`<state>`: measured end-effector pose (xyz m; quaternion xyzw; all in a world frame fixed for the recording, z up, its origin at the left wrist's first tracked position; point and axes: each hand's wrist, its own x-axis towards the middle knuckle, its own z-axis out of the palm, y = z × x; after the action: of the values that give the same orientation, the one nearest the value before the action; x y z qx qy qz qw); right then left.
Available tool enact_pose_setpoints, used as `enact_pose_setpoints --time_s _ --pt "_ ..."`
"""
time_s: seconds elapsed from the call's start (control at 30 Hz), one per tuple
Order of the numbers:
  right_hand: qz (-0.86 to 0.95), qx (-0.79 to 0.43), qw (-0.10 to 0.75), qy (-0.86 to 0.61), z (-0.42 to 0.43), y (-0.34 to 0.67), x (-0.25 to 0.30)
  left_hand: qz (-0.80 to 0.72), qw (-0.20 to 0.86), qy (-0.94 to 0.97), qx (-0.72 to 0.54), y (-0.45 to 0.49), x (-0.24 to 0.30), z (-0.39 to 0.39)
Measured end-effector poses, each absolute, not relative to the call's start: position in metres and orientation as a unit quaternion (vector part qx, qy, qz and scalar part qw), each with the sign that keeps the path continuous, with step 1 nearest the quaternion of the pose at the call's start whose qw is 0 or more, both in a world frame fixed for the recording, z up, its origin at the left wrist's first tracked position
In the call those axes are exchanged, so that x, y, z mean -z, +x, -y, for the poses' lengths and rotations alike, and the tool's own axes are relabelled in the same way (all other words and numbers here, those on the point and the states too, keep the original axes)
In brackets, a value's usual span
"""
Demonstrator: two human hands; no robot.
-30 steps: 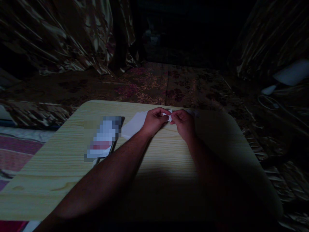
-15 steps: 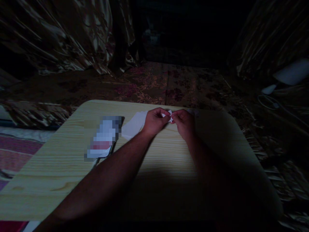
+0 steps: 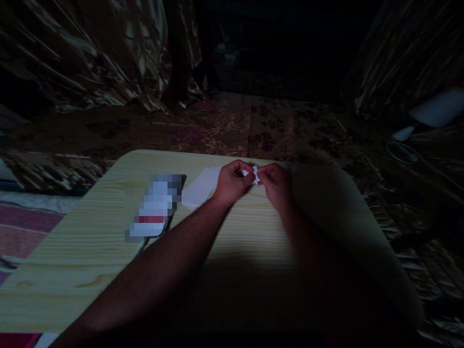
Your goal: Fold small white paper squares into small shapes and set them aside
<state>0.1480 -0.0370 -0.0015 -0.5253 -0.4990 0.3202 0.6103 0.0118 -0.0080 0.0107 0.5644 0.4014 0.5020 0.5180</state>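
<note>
My left hand (image 3: 232, 182) and my right hand (image 3: 276, 186) meet near the far edge of a pale wooden table (image 3: 108, 270). Both are closed in a pinch on a small piece of white paper (image 3: 254, 173), of which only a crumpled corner shows between the fingertips. A flat white sheet of paper (image 3: 198, 189) lies on the table just left of my left hand, partly hidden under it. The scene is very dark.
A blurred rectangular object (image 3: 155, 209) lies on the table to the left of the sheet. Patterned brown fabric (image 3: 232, 125) covers the floor beyond the table. A white object and a cable (image 3: 406, 145) sit at the far right.
</note>
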Motion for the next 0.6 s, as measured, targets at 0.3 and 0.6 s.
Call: enact_pose_setpoints --time_s 0.3,0.6 --pt "0.483 -0.330 0.626 -0.515 0.0365 0.1463 0.0020 -0.367 0.543 0.551 -0.517 0.0130 -0.0100 0.0070" --pt "0.472 -0.344 0.626 -0.516 0.0356 0.1467 0.0005 -0.361 0.567 0.531 -0.516 0.0147 -0.0106 0.0067"
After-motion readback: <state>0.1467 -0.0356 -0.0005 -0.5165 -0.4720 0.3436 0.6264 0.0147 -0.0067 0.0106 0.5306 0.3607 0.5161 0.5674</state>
